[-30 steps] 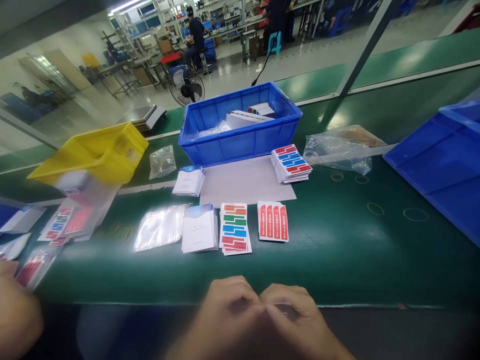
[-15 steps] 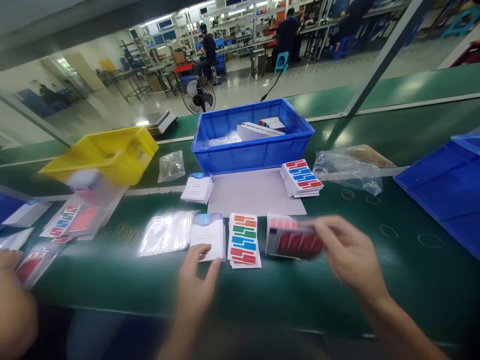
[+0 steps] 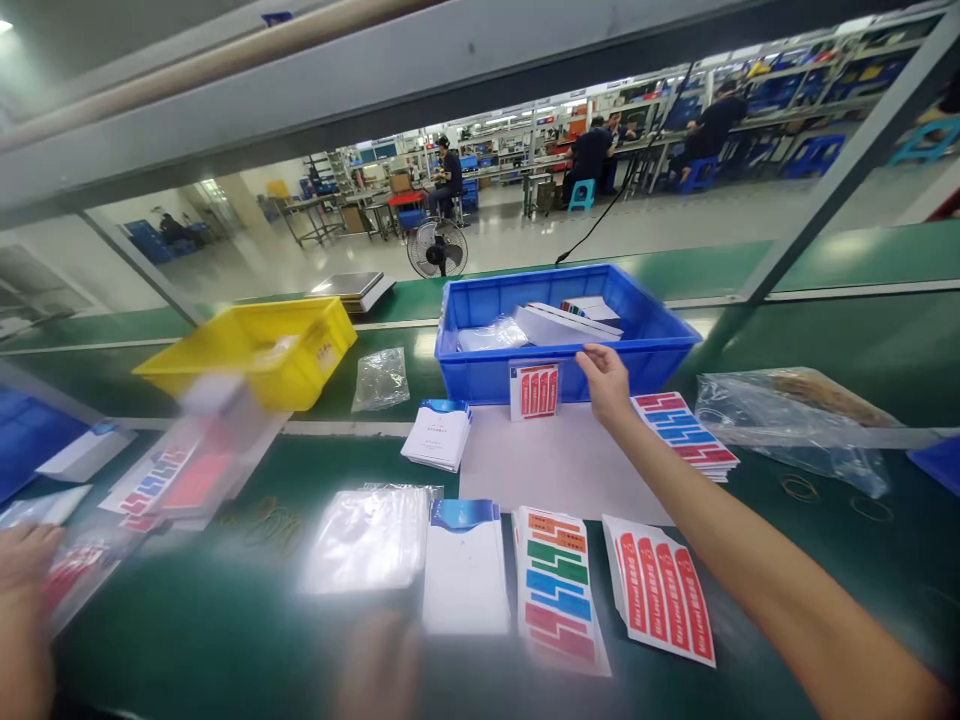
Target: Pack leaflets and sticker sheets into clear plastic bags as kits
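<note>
My right hand (image 3: 606,382) is closed on the edge of a clear plastic bag (image 3: 535,391) with a red-and-white label sheet inside. It holds the bag upright in front of the blue bin (image 3: 570,352), above a pale sheet (image 3: 559,465). Smeared by motion, my left hand (image 3: 379,655) is low in the view, below a stack of clear bags (image 3: 367,540) and a pile of white booklets (image 3: 466,570); its fingers cannot be made out. Multicoloured label sheets (image 3: 559,590) and red label sheets (image 3: 664,590) lie to the right of the booklets.
A yellow bin (image 3: 262,350) stands at the left. Another white booklet stack (image 3: 439,435) and blue-and-red label sheets (image 3: 686,432) flank the pale sheet. A large clear bag (image 3: 795,420) and rubber bands (image 3: 799,488) lie right. At the left edge is another person's hand (image 3: 26,565).
My right hand has carried the bag from above the red label sheets forward to the blue bin's front. My left hand has drawn back from the booklets. The camera view has shifted.
</note>
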`<state>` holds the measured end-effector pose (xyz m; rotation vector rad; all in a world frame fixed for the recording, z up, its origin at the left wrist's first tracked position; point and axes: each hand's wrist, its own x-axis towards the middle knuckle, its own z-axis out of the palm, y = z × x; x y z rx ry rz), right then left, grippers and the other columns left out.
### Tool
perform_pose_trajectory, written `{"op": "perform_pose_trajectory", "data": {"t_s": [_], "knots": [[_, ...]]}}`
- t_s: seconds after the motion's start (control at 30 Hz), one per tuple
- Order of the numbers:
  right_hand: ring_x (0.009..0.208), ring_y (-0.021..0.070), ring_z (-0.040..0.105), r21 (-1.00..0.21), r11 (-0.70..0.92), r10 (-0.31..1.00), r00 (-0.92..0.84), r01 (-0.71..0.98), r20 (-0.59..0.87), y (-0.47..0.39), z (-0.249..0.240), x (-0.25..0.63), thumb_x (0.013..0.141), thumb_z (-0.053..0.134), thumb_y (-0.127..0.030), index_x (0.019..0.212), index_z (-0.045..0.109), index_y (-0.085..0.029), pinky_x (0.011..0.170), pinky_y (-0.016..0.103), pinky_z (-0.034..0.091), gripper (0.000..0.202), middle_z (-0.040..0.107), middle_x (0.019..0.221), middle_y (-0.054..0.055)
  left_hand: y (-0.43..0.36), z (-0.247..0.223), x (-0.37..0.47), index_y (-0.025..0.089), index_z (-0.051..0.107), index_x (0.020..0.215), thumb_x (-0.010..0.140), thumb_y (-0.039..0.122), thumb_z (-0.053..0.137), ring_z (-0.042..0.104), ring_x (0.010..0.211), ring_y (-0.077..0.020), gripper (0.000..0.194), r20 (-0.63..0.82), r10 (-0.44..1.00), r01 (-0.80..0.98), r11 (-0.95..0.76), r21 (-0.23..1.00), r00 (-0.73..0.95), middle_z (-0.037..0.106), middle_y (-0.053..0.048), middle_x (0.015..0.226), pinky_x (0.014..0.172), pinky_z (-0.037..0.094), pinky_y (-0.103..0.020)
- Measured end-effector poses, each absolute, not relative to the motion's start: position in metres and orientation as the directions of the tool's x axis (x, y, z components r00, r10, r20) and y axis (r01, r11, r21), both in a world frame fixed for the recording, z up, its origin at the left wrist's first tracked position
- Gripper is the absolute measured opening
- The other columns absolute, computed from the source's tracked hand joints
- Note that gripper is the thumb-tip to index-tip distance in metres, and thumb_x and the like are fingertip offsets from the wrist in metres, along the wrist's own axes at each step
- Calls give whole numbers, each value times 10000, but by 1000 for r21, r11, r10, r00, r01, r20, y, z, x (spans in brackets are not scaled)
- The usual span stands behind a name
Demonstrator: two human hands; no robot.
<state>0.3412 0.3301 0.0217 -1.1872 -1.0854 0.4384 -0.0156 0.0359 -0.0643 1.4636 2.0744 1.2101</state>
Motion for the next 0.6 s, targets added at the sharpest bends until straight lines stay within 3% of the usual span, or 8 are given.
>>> {"op": "perform_pose_trajectory", "data": {"t_s": [0.1, 0.17, 0.3, 0.33, 0.4, 0.43, 0.5, 0.6], "knots": [[1128, 260, 562, -854, 358, 728, 460, 377, 508, 303, 23, 336, 918, 562, -358, 1221, 520, -177, 999, 530, 405, 356, 582, 1220, 109, 38, -61, -15, 201, 694, 893, 769, 632, 581, 654, 916, -268, 463, 128, 873, 532, 165, 830, -471, 701, -94, 985, 801, 550, -374], [1223, 274, 500, -809, 369, 755, 360, 458, 548, 267, 25, 319, 907, 551, -381, 1267, 494, -198, 1066, 545, 328, 407, 545, 1302, 128, 38, -57, -14, 193, 690, 916, 778, 609, 585, 652, 934, -267, 451, 45, 879, 468, 209, 858, -475, 700, -94, 988, 839, 542, -379], [1264, 287, 518, -689, 522, 843, -182, 502, 506, 176, 16, 252, 745, 746, -433, 1279, 579, -214, 1079, 448, 387, 602, 590, 1345, 124, 34, -49, -11, 177, 675, 961, 801, 562, 593, 652, 965, -260, 424, -89, 897, 350, 259, 900, -433, 702, -100, 1003, 902, 519, -384], [1345, 314, 433, -557, 627, 779, -454, 545, 433, 154, 8, 234, 774, 712, -476, 1370, 502, -183, 1099, 483, 361, 697, 496, 1444, 163, 32, -48, -10, 177, 672, 972, 809, 559, 586, 650, 979, -259, 424, -99, 896, 327, 259, 909, -433, 702, -101, 1011, 916, 513, -385], [1382, 375, 364, -345, 752, 654, -704, 562, 278, 116, -11, 202, 751, 699, -570, 1439, 400, -75, 1075, 520, 390, 899, 399, 1490, 249, 28, -44, -10, 177, 671, 982, 810, 565, 585, 645, 1003, -257, 433, -111, 887, 293, 263, 919, -448, 702, -100, 1022, 938, 502, -386], [1354, 393, 402, -274, 774, 631, -732, 571, 257, 102, -21, 190, 756, 701, -552, 1424, 409, -34, 1044, 514, 431, 895, 425, 1462, 275, 25, -42, -10, 178, 673, 982, 801, 572, 594, 643, 1007, -257, 441, -124, 882, 276, 272, 922, -455, 701, -98, 1024, 937, 503, -386], [1277, 356, 513, -155, 800, 594, -732, 579, 335, 80, -39, 176, 862, 633, -321, 1357, 489, -22, 995, 465, 491, 596, 544, 1372, 252, 19, -38, -9, 177, 684, 963, 776, 588, 620, 650, 973, -253, 456, -180, 868, 209, 304, 929, -464, 702, -92, 999, 890, 528, -378], [1172, 258, 620, -120, 844, 509, -711, 522, 485, 57, -50, 174, 906, 436, -67, 1286, 560, -57, 963, 373, 525, 400, 668, 1252, 161, 9, -30, -5, 180, 703, 918, 737, 603, 660, 675, 906, -259, 462, -375, 847, -75, 376, 924, -377, 715, -88, 938, 782, 571, -368]]}}
